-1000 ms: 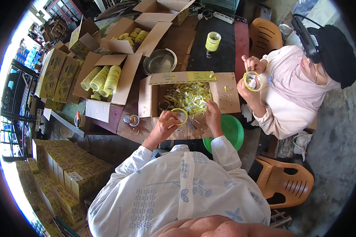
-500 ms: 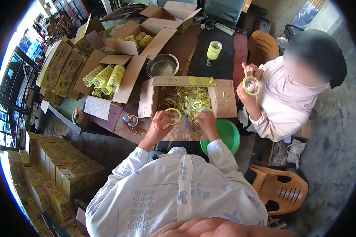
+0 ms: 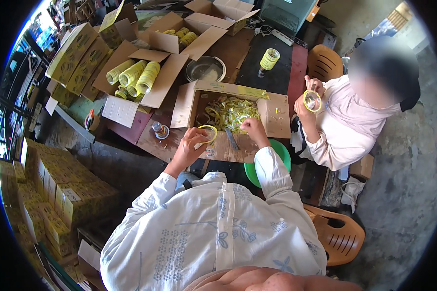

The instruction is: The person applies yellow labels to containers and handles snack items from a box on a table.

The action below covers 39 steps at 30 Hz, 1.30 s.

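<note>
Yellow ring is held in the left hand at the near-left of the carton. Bunched narrow, the right hand hovers near-right.

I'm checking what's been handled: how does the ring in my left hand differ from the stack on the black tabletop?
The ring is single; the stack is several rings piled up. Your left hand holds the ring; no hand touches the stack. The ring is near you; the stack is farther off. Both look yellow.
</note>
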Tool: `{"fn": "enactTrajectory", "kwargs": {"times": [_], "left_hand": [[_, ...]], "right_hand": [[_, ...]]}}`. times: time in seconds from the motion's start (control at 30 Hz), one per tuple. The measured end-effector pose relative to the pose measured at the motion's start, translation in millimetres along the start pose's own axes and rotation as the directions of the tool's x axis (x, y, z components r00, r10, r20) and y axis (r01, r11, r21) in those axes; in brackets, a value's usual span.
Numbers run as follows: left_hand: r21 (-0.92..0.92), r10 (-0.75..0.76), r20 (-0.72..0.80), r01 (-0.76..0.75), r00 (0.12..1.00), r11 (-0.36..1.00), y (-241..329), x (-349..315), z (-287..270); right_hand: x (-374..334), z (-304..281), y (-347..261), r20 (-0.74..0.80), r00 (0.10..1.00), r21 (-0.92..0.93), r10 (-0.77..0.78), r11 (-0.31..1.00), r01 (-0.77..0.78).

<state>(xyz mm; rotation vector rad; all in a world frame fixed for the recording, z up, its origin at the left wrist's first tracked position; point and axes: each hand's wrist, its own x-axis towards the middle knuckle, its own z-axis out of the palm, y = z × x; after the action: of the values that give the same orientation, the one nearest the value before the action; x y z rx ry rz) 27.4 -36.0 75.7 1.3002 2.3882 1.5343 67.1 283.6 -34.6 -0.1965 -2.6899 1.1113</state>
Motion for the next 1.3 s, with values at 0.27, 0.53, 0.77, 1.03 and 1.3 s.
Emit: {"fn": "enactTrajectory", "kwargs": {"times": [0.27,0.53,0.77,1.03,1.3], "left_hand": [[-0.002,-0.006,-0.061,0.006,0.998,1.0,2,-16,1],[-0.015,-0.092,-0.038,0.092,0.995,0.996,-4,-42,5],[-0.002,-0.088,0.002,0.088,0.996,0.996,2,-44,9],[-0.03,-0.046,0.084,0.049,0.995,0.998,15,-28,18],[-0.054,0.031,0.103,-0.026,0.994,0.998,15,-15,31]], "right_hand": [[-23,1,23,-0.157,0.982,-0.326,0.103,0.933,-0.15],[-80,-26,20,-0.532,0.847,-0.179,-0.004,0.978,-0.108],[-181,9,49,-0.313,0.81,-0.663,0.495,0.496,-0.56],[-189,0,36,-0.356,0.775,-0.55,0.522,0.554,-0.626],[-161,-9,-5,-0.452,0.835,-0.371,0.314,0.785,-0.496]]}}
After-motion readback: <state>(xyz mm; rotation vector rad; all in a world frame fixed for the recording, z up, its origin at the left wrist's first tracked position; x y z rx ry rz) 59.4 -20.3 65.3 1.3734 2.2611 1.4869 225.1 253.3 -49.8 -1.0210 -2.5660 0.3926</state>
